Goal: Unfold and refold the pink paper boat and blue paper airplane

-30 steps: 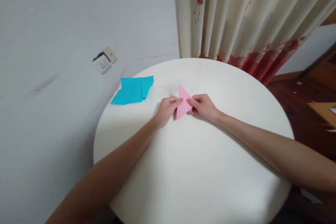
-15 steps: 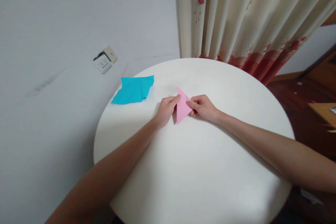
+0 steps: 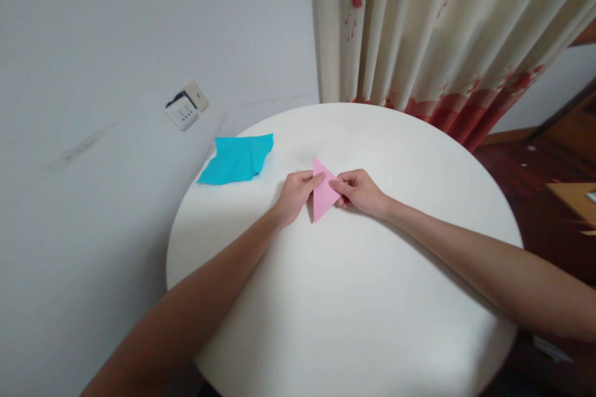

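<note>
Where one pink paper triangle [image 3: 322, 198] is held over one round white surface [image 3: 354, 298], two hands meet it — left hand [image 3: 293, 195] pinching its left edge, right hand [image 3: 365, 191] its right corner, each grip thumb-uppermost. One creased blue sheet [image 3: 230, 161] lies left, well apart; two wall plates [image 3: 181, 113] adjoin beyond.

The left hand [image 3: 298, 192] and right hand [image 3: 362, 191] sit close together — thumbs [image 3: 318, 180] uppermost, tips turned toward each other, both pinching. Behind them the bare left forearm [image 3: 218, 265] and right forearm [image 3: 456, 237] spread outward — the right more sideways.
</note>
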The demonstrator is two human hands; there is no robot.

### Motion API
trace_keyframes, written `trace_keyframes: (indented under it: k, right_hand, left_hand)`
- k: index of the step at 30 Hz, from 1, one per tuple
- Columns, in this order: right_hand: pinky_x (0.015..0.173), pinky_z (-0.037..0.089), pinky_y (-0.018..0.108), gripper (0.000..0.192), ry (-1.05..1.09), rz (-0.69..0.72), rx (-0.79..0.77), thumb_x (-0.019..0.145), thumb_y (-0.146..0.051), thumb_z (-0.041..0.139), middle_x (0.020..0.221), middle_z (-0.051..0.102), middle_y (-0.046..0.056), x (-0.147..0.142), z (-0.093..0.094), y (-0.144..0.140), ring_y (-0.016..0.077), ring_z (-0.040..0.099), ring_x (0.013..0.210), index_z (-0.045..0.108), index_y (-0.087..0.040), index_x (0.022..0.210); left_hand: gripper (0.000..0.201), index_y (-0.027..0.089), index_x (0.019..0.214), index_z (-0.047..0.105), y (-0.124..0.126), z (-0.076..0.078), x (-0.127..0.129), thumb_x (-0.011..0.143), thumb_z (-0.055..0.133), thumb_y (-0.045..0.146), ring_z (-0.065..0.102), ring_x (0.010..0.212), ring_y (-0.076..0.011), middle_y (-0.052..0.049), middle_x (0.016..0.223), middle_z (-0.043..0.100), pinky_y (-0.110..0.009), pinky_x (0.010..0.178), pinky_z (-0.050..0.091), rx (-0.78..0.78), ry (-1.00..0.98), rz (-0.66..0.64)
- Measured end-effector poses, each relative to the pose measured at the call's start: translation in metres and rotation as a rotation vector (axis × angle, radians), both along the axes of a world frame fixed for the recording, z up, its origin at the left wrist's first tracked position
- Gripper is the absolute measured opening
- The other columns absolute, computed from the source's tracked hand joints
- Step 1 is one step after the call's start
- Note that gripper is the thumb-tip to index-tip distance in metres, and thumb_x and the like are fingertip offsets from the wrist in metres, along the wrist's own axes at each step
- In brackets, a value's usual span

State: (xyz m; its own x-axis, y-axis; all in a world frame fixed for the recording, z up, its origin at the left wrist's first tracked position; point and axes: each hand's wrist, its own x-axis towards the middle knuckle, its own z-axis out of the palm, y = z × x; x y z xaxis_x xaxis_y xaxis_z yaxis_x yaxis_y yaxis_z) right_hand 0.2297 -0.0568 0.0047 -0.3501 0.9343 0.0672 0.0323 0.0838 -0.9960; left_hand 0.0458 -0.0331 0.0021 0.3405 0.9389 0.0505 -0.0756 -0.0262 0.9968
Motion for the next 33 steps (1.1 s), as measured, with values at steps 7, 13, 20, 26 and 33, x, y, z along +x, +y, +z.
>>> trace_keyframes:
  k: [7, 13, 20, 26, 33]
  right_hand:
    - [0.045, 0.026, 0.025, 0.052, -0.057, -0.03, 0.073, 0.087, -0.062, 0.06, 0.05, 0.053, -0.001, 0.003, 0.001, 0.001, 0.0079, 0.038, 0.044, 0.056, -0.018, 0.059]
    - [0.044, 0.025, 0.024, 0.054, -0.087, 0.136, 0.046, 0.088, -0.062, 0.059, 0.048, 0.05, -0.002, 0.006, 0.006, -0.001, 0.0074, 0.037, 0.043, 0.052, -0.018, 0.057]
    - [0.041, 0.022, 0.024, 0.052, -0.093, 0.224, -0.027, 0.088, -0.061, 0.061, 0.047, 0.05, -0.003, 0.006, 0.002, -0.002, 0.0065, 0.034, 0.04, 0.052, -0.018, 0.059]
    - [0.045, 0.029, 0.025, 0.054, 0.057, -0.023, -0.024, 0.081, -0.066, 0.066, 0.051, 0.056, 0.0, 0.002, 0.003, 0.002, 0.0081, 0.041, 0.044, 0.057, -0.017, 0.06]
    - [0.047, 0.027, 0.026, 0.052, 0.139, -0.144, 0.002, 0.082, -0.064, 0.068, 0.05, 0.053, -0.001, 0.003, 0.001, 0.006, 0.0087, 0.039, 0.046, 0.054, -0.019, 0.06]
  left_hand:
    - [0.039, 0.012, 0.073, 0.073, 0.001, -0.003, -0.002, 0.078, 0.076, 0.05, 0.058, 0.062, -0.0142, -0.004, 0.069, 0.069, -0.026, 0.061, 0.041, 0.01, 0.087, 0.002]
    - [0.04, 0.013, 0.077, 0.076, 0.003, -0.005, -0.001, 0.08, 0.074, 0.052, 0.059, 0.065, -0.0136, -0.005, 0.072, 0.07, -0.026, 0.064, 0.042, -0.003, -0.007, 0.083]
    - [0.042, 0.013, 0.084, 0.077, 0.013, 0.001, -0.005, 0.077, 0.077, 0.054, 0.064, 0.072, -0.0156, -0.008, 0.08, 0.072, -0.027, 0.068, 0.047, -0.079, -0.174, 0.278]
    - [0.047, 0.012, 0.095, 0.075, 0.008, 0.005, -0.003, 0.083, 0.071, 0.057, 0.067, 0.078, -0.017, -0.01, 0.091, 0.074, -0.027, 0.067, 0.049, -0.108, -0.263, 0.076]
    - [0.041, 0.012, 0.088, 0.074, -0.004, 0.004, 0.004, 0.079, 0.077, 0.052, 0.069, 0.079, -0.0188, -0.009, 0.088, 0.075, -0.03, 0.075, 0.051, -0.139, -0.217, -0.069]
